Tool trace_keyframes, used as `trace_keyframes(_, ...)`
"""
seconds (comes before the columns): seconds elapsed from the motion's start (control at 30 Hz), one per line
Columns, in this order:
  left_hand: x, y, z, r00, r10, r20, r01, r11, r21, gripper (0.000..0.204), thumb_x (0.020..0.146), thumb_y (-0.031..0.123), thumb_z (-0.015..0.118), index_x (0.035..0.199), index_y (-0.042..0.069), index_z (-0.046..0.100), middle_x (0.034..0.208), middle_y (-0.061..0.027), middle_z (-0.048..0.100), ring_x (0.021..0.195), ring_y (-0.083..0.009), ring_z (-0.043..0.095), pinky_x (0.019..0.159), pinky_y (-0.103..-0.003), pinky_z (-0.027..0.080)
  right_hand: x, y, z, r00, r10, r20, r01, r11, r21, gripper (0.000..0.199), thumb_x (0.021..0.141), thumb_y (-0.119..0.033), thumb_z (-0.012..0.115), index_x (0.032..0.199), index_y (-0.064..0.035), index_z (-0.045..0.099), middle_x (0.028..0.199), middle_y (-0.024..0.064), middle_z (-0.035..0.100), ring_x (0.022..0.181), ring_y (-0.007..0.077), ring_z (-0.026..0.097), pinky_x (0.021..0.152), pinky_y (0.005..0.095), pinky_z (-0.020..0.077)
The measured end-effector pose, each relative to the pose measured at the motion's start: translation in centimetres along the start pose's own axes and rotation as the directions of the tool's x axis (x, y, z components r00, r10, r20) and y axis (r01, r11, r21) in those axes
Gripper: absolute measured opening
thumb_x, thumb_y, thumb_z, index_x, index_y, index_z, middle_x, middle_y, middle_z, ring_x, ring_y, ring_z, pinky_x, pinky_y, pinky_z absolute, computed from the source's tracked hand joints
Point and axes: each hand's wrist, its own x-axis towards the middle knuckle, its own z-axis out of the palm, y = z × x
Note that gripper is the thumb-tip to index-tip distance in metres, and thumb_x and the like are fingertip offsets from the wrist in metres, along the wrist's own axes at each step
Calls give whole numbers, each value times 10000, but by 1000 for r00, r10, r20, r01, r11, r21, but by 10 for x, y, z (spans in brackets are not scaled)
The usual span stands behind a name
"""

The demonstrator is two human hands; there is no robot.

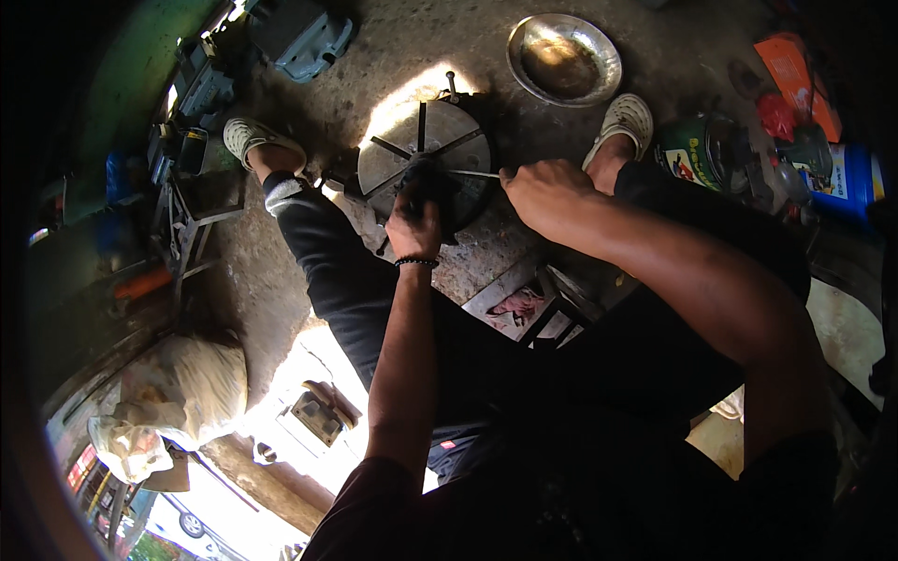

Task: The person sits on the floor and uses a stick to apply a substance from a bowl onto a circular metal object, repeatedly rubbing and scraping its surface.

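Between my legs stands a round grey metal plate [385, 168] with straight slots running out from its middle. On it sits a dark, blackish part [432, 192] whose shape is lost in shadow. My left hand [413, 227], a beaded bracelet at its wrist, curls closed around the near-left side of that part. From the right, my right hand [547, 194] is closed on a thin metal shaft tool [475, 173]. The shaft points left over the plate, its tip reaching the dark part. Any handle is hidden inside my fist.
A shiny round metal basin [564, 60] lies on the floor ahead. Off to the right are a dark green bucket [697, 154], a blue container [847, 178] and an orange box [795, 79]. A metal stand [192, 224] and a pale plastic bag [187, 393] are on the left.
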Motion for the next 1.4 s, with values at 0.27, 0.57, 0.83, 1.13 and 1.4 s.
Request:
trace_keyframes(0.27, -1, 0, 0, 998, -34, 46, 34, 999, -2, 419, 766, 245, 608, 1153, 87, 636, 1011, -220, 673, 972, -354, 654, 839, -406, 516, 8, -3, 19, 996, -51, 77, 65, 979, -195, 511, 852, -60, 482, 1357, 15, 450, 768, 139, 680, 702, 285, 691, 571, 402, 559)
trace_keyframes(0.57, -7, 0, -4, 979, -20, 205, 1, 996, 90, 423, 794, 287, 610, 1158, 73, 634, 1035, -214, 669, 997, -369, 638, 854, -414, 507, 27, -4, -7, 956, -204, 212, 272, 889, -370, 267, 850, -125, 526, 1038, -8, 674, 847, 120, 704, 779, 271, 700, 625, 407, 556)
trace_keyframes(0.83, -30, 6, 3, 889, 54, 455, -119, 986, 115, 332, 801, 274, 631, 1070, 82, 654, 1025, -178, 672, 952, -350, 648, 828, -404, 516, 9, 6, -18, 948, -184, 259, 279, 871, -404, 204, 767, -128, 613, 913, -55, 735, 933, 91, 718, 868, 264, 699, 676, 395, 557)
trace_keyframes(1.13, -59, 16, 21, 763, 286, 579, -314, 948, -54, 299, 821, 228, 644, 1082, 83, 652, 1022, -141, 680, 929, -322, 658, 807, -387, 520, -62, 20, -16, 975, -77, 206, 116, 976, -184, 315, 932, -88, 415, 1156, -5, 621, 848, 161, 684, 819, 337, 685, 714, 439, 546)
trace_keyframes(1.4, -22, 30, -14, 968, 147, 206, -128, 987, -100, 336, 761, 147, 615, 1091, 85, 645, 989, -187, 680, 961, -329, 662, 841, -379, 519, -52, 11, -46, 999, -33, -7, 33, 999, -23, 389, 887, -21, 435, 1258, 11, 547, 844, 200, 672, 815, 340, 686, 692, 429, 550)
